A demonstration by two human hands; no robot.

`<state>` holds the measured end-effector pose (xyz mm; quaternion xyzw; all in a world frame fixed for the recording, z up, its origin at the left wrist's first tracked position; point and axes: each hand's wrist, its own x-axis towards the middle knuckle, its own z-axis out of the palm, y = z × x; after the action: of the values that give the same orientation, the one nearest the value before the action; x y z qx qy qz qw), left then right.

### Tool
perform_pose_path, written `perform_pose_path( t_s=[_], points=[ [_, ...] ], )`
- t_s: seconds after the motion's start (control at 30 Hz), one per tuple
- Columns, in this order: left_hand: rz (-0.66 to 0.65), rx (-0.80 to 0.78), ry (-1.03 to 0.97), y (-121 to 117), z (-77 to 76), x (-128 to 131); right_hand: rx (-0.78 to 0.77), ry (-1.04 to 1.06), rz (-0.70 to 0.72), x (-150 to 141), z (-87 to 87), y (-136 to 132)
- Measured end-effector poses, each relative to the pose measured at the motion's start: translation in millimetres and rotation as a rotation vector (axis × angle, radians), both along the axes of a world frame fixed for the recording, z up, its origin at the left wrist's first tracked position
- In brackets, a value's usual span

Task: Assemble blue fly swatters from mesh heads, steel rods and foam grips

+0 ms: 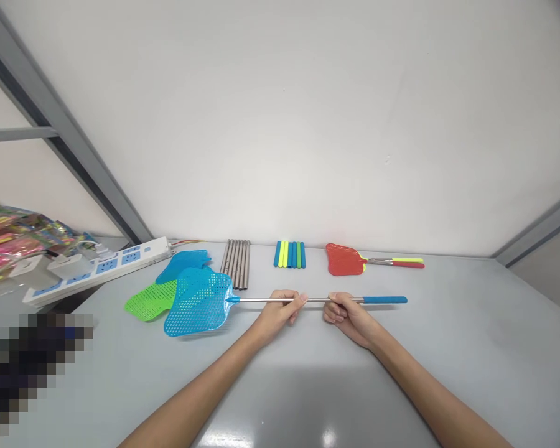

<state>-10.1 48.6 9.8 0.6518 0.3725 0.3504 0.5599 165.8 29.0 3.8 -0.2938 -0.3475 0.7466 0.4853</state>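
A blue fly swatter (198, 303) with an extended metal rod spans the space between and beyond my hands. My left hand (282, 311) pinches the thin rod nearer the perforated head. Farther along, my right hand (348, 314) is closed on the rod just left of the blue foam handle (385, 300). The rod lies level, a little above the table, with the head at the left. Beneath and behind this head are a green swatter head (150, 301) and another blue swatter head (180, 264), both partly covered.
Metal tubes (236, 264) lie in a row near the wall, beside several coloured foam grips (289, 254). A red swatter (345, 259) rests over a yellow one at right. A power strip (121, 266) with chargers and shiny packages (18, 242) occupy the left.
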Motion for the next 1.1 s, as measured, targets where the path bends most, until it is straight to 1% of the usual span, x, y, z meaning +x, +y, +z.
perform_pose_path(
  t_s=[0.3, 0.43, 0.5, 0.6, 0.7, 0.77, 0.83, 0.9, 0.93, 1.0, 1.1],
  points=[
    [-0.013, 0.041, 0.026, 0, -6.8, 2, 0.021, -0.004, 0.034, -1, 1.1, -1],
    [-0.031, 0.120, 0.111, -5, -7.9, 7, 0.030, 0.004, 0.036, -1, -0.6, 0],
    [-0.040, 0.232, 0.216, -11, -5.7, 10, 0.028, 0.010, 0.030, -1, -1.5, 1],
    [-0.073, 0.522, 0.400, -22, 0.3, 14, 0.017, 0.016, 0.025, -1, -1.9, 1],
    [-0.072, 0.813, 0.444, -30, 5.2, 15, 0.012, -0.004, 0.025, -1, -1.5, 0],
    [0.005, 0.955, 0.437, -31, 6.2, 14, 0.017, -0.012, 0.016, -1, -1.4, 0],
    [0.123, 1.047, 0.449, -29, 5.8, 13, 0.027, -0.012, 0.011, -1, -1.6, 1],
    [0.226, 1.087, 0.486, -26, 5.6, 11, 0.044, -0.025, 0.012, -2, -2.2, 1],
    [0.253, 1.088, 0.513, -25, 5.7, 10, 0.051, -0.039, 0.014, -2, -2.5, 1],
    [0.253, 1.059, 0.574, -23, 6.3, 9, 0.066, -0.077, 0.020, -2, -3.0, 1],
    [0.202, 0.998, 0.647, -21, 6.5, 8, 0.090, -0.131, 0.030, -3, -2.3, 0]
  ],
)
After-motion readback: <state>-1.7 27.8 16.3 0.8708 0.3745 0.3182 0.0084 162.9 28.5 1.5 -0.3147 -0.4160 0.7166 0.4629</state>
